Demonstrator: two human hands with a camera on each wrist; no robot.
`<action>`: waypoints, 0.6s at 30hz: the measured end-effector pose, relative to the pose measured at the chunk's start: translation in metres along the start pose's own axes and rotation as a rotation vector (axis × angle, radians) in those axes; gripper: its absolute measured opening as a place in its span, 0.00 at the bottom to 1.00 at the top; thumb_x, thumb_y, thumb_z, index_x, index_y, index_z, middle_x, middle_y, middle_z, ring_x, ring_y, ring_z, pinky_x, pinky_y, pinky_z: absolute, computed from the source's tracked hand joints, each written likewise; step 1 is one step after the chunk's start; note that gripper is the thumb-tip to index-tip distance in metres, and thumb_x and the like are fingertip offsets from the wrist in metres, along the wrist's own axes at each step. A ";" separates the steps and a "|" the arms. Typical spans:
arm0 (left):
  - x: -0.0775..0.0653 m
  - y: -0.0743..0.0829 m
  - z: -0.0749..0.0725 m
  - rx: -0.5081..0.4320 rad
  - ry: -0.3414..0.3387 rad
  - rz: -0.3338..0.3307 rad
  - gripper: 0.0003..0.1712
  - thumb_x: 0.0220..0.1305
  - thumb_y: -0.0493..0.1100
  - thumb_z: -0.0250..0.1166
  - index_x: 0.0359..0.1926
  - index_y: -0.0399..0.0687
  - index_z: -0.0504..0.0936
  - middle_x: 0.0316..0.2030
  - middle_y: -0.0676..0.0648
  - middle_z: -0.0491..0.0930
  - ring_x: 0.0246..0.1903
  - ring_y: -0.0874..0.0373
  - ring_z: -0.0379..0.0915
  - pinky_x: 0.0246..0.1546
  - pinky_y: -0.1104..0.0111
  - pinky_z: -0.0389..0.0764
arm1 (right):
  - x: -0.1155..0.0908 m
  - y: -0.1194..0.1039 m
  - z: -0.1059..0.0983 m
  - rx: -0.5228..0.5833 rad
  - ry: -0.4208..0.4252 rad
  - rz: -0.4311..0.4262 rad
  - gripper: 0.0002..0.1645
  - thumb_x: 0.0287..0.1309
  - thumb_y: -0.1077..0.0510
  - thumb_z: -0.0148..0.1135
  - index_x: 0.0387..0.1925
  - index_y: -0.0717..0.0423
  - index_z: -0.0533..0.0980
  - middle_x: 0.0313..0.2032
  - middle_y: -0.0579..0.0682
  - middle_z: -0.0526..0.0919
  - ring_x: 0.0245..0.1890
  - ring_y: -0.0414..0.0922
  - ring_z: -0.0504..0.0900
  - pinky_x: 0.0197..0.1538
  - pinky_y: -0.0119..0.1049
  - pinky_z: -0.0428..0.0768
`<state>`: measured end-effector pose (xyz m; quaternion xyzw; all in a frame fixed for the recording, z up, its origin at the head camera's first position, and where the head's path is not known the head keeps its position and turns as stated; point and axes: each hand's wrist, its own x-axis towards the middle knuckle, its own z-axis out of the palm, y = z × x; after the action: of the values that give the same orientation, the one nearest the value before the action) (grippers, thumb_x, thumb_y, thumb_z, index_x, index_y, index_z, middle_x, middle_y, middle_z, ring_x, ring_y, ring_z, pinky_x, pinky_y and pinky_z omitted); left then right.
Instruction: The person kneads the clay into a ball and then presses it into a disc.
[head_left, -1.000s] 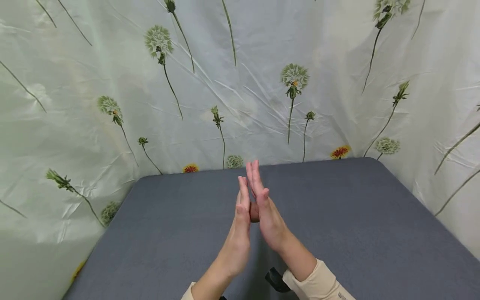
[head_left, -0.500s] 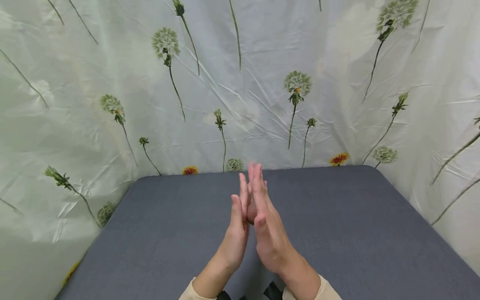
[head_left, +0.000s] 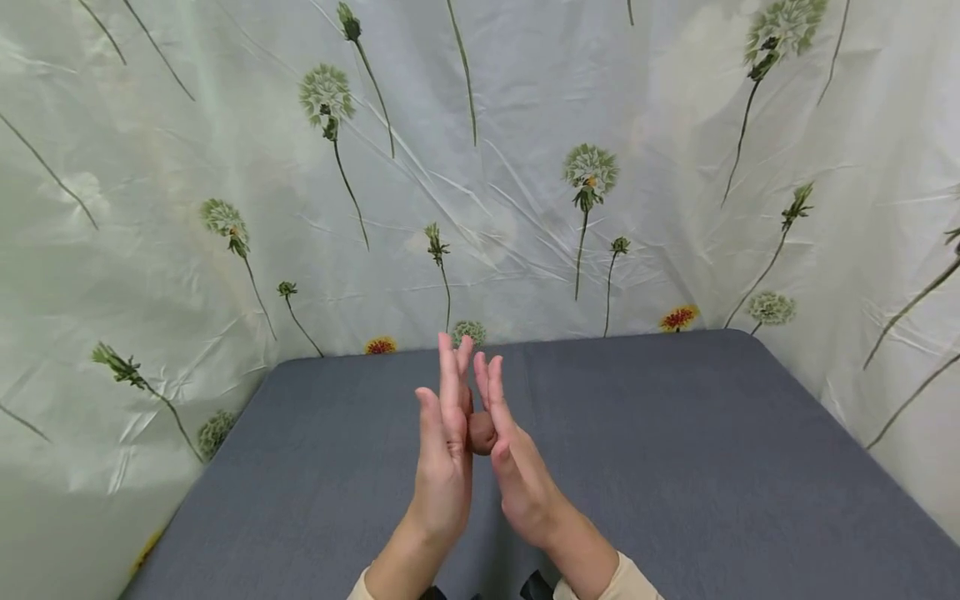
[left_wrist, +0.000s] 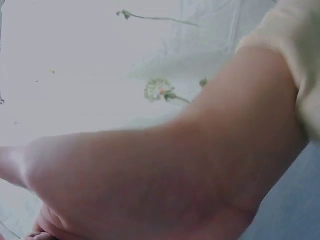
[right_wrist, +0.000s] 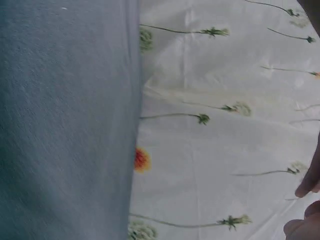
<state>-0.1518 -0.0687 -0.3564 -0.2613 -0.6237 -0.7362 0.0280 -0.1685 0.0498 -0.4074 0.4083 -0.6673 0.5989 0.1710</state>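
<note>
So rn there's a brown ball [head_left: 482, 433] sandwiched btwn the left hand [head_left: 441, 467] and the right hand [head_left: 521, 483], over the gray table [head_left: 337, 467]. Can't tell how high up it is tbh. Fingers on both hands are pretty much straight and pointing up, nothing curled round the ball. It's just held by the palms/finger bases pressing in from either side.

Main risk imo: a drop. The hands make a kind of tent, close at the ball and wider apart toward the wrists, so there's a gap right under it. If either palm eases off, or they slide out of line w/ each other, it could slip down thru there and hit the table. Prob a dent if it's soft, or it rolls off.

2nd risk: too much squeeze. Looks like it might be clay or dough (just guessing, can't tell how soft), so pushing hard w/ flat palms would likely flatten it. Lopsided pressure = egg shape instead of round, I'd think.

Also, the black strap [head_left: 536, 586] near the right cuff [head_left: 618, 582] could snag if the wrists come together, tho they're apart atm. Wrist cams don't help much btw: left one's mostly blurry forearm, right one's mostly table and flowery curtain [right_wrist: 170, 190].
</note>
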 end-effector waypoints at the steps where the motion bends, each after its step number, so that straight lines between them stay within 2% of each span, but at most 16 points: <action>1: 0.001 -0.001 -0.001 0.017 0.016 -0.007 0.38 0.79 0.74 0.13 0.85 0.77 0.24 0.87 0.59 0.33 0.86 0.54 0.37 0.81 0.40 0.39 | -0.001 -0.002 0.002 -0.008 0.001 -0.013 0.44 0.85 0.32 0.17 0.87 0.49 0.27 0.88 0.53 0.36 0.88 0.48 0.36 0.84 0.29 0.41; 3: 0.002 -0.004 -0.002 0.037 0.045 -0.041 0.38 0.79 0.74 0.13 0.85 0.78 0.24 0.87 0.59 0.35 0.86 0.53 0.40 0.82 0.42 0.43 | -0.002 -0.006 0.006 -0.042 0.004 -0.051 0.45 0.86 0.33 0.18 0.87 0.54 0.31 0.88 0.56 0.36 0.88 0.51 0.34 0.85 0.30 0.39; 7: 0.002 -0.014 0.000 0.023 0.045 -0.096 0.39 0.81 0.73 0.15 0.86 0.73 0.25 0.87 0.60 0.34 0.87 0.56 0.32 0.84 0.41 0.39 | -0.002 -0.016 0.004 -0.102 0.020 -0.115 0.47 0.86 0.34 0.20 0.87 0.61 0.38 0.87 0.61 0.37 0.88 0.54 0.31 0.86 0.32 0.35; 8: 0.001 -0.017 0.003 0.024 0.025 -0.097 0.39 0.81 0.72 0.15 0.86 0.72 0.24 0.87 0.61 0.32 0.87 0.55 0.28 0.84 0.40 0.34 | -0.001 -0.017 0.001 -0.092 0.029 -0.104 0.46 0.86 0.33 0.20 0.87 0.59 0.38 0.87 0.59 0.38 0.88 0.53 0.33 0.86 0.31 0.40; 10: -0.002 -0.020 0.010 0.053 -0.033 -0.078 0.38 0.82 0.70 0.15 0.86 0.69 0.22 0.87 0.61 0.26 0.87 0.54 0.21 0.83 0.37 0.28 | 0.001 -0.017 -0.009 -0.062 0.055 -0.059 0.44 0.86 0.33 0.19 0.88 0.54 0.37 0.88 0.54 0.39 0.87 0.48 0.49 0.82 0.31 0.57; 11: -0.003 -0.020 0.014 0.076 -0.062 -0.068 0.38 0.83 0.69 0.14 0.85 0.69 0.22 0.86 0.62 0.24 0.87 0.53 0.18 0.82 0.35 0.27 | 0.002 -0.016 -0.014 -0.041 0.069 -0.028 0.44 0.85 0.33 0.18 0.88 0.51 0.36 0.88 0.52 0.41 0.86 0.46 0.53 0.80 0.32 0.62; 13: -0.006 -0.019 0.020 0.115 -0.105 -0.043 0.37 0.83 0.67 0.13 0.85 0.68 0.22 0.86 0.60 0.22 0.86 0.51 0.15 0.80 0.32 0.25 | 0.004 -0.011 -0.023 0.016 0.085 0.025 0.42 0.85 0.34 0.16 0.88 0.46 0.33 0.88 0.48 0.42 0.85 0.44 0.55 0.80 0.39 0.63; 14: -0.006 -0.017 0.021 0.126 -0.118 -0.034 0.36 0.83 0.67 0.13 0.85 0.68 0.21 0.86 0.60 0.20 0.86 0.51 0.13 0.79 0.31 0.24 | 0.005 -0.009 -0.025 0.036 0.087 0.047 0.41 0.85 0.33 0.15 0.88 0.45 0.32 0.88 0.47 0.42 0.84 0.44 0.56 0.80 0.39 0.64; 15: -0.006 -0.015 0.021 0.130 -0.119 -0.023 0.36 0.83 0.67 0.12 0.85 0.68 0.21 0.86 0.59 0.21 0.86 0.51 0.13 0.79 0.31 0.25 | 0.005 -0.008 -0.025 0.046 0.083 0.058 0.41 0.85 0.33 0.15 0.88 0.44 0.32 0.88 0.47 0.41 0.85 0.45 0.55 0.82 0.41 0.59; 17: -0.005 -0.010 0.017 0.122 -0.084 -0.016 0.38 0.82 0.69 0.13 0.85 0.69 0.23 0.87 0.58 0.24 0.86 0.52 0.15 0.80 0.33 0.25 | 0.005 -0.005 -0.020 0.068 0.059 0.064 0.41 0.86 0.35 0.17 0.88 0.45 0.30 0.88 0.47 0.40 0.88 0.48 0.42 0.85 0.39 0.48; 18: -0.004 -0.007 0.013 0.111 -0.055 -0.014 0.38 0.81 0.70 0.13 0.85 0.70 0.23 0.87 0.58 0.26 0.87 0.53 0.19 0.81 0.34 0.26 | 0.004 -0.004 -0.016 0.062 0.043 0.058 0.40 0.87 0.36 0.18 0.88 0.46 0.30 0.88 0.48 0.38 0.88 0.49 0.39 0.86 0.38 0.44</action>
<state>-0.1465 -0.0557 -0.3632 -0.2749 -0.6660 -0.6931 0.0200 -0.1722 0.0632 -0.3982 0.3808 -0.6564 0.6325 0.1551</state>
